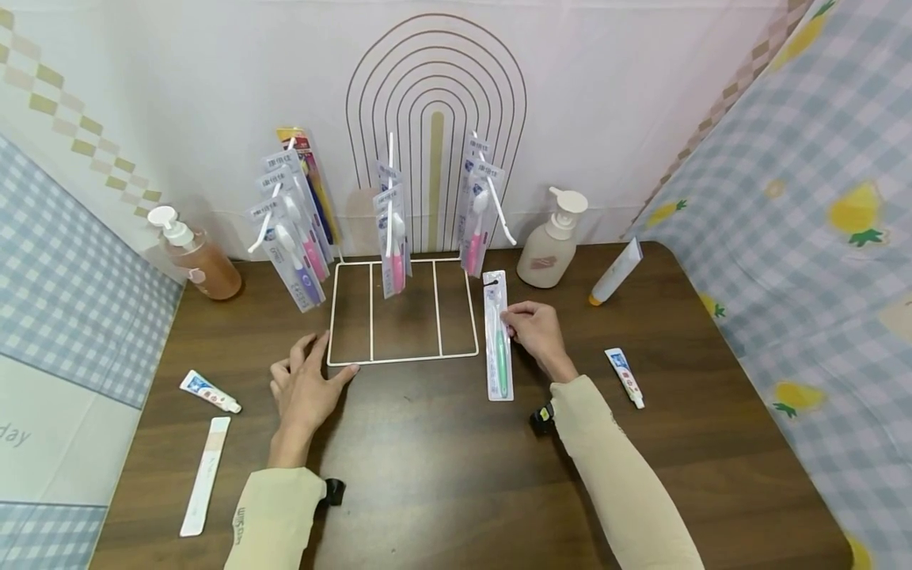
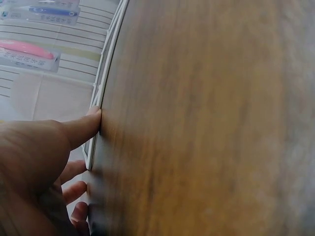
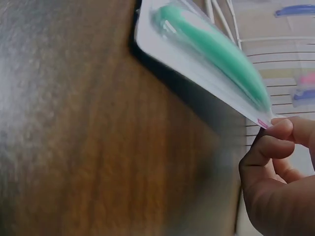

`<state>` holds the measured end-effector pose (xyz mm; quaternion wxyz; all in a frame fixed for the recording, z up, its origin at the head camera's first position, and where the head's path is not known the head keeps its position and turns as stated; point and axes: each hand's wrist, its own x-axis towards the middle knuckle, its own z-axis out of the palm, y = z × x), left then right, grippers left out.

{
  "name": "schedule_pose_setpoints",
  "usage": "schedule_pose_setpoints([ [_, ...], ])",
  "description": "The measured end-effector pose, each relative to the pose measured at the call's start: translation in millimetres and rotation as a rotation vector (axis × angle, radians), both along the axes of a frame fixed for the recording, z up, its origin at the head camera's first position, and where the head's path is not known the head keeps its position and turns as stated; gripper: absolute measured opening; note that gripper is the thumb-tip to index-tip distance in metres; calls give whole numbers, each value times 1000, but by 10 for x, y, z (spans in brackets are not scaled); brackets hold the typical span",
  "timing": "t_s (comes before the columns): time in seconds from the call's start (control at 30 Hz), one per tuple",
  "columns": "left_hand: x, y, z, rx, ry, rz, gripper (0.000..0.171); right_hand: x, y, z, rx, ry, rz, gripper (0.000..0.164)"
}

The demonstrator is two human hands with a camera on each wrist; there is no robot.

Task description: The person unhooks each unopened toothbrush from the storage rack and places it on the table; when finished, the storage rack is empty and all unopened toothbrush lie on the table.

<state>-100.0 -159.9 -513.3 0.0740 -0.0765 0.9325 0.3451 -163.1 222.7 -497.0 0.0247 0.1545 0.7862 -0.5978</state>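
Note:
My right hand [image 1: 539, 336] pinches the edge of a packaged toothbrush [image 1: 501, 348] between thumb and fingertips. The toothbrush has a green handle, plain in the right wrist view, and its pack tilts off the wood there. A white wire rack [image 1: 403, 361] stands to its left, with packaged toothbrushes hanging from its prongs: a left row [image 1: 294, 245], a middle row [image 1: 393, 245] and a right row [image 1: 476, 218]. At the rack's front left corner lies my left hand [image 1: 302, 392], fingers spread. Its thumb [image 2: 82, 129] touches the front wire of the base.
An amber pump bottle [image 1: 203, 265] is at the back left, a cream pump bottle [image 1: 547, 253] right of the rack. Further right are a white tube [image 1: 616, 273] and a small toothpaste tube [image 1: 625, 378]. Another toothpaste tube [image 1: 210, 392] and a long white packet [image 1: 205, 479] lie left.

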Motion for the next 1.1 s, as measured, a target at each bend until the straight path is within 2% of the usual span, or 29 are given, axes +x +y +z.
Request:
schedule_pose_setpoints([
  [0.2,-1,0,-10,6,6,-3,86,-3,-35,-95,72,-36,4,17],
  [0.37,3,6,-20,14,28,5,85,10,-48,-129,124,-25,20,18],
  [0.53,1,1,-3,3,6,0,85,-31,-1,-231,167,-24,30,14],
  [0.63,-5,0,2,-1,-8,-4,86,-25,-19,-222,195,-54,15,13],
  [0.77,-17,5,-19,8,10,-1,86,41,-96,-101,218,-85,-12,16],
  [0.97,-21,-3,-85,18,66,9,85,53,-139,-100,198,-83,-43,16],
  [1.1,-19,-22,-107,13,75,4,85,54,-140,-121,167,-71,-52,15],
])
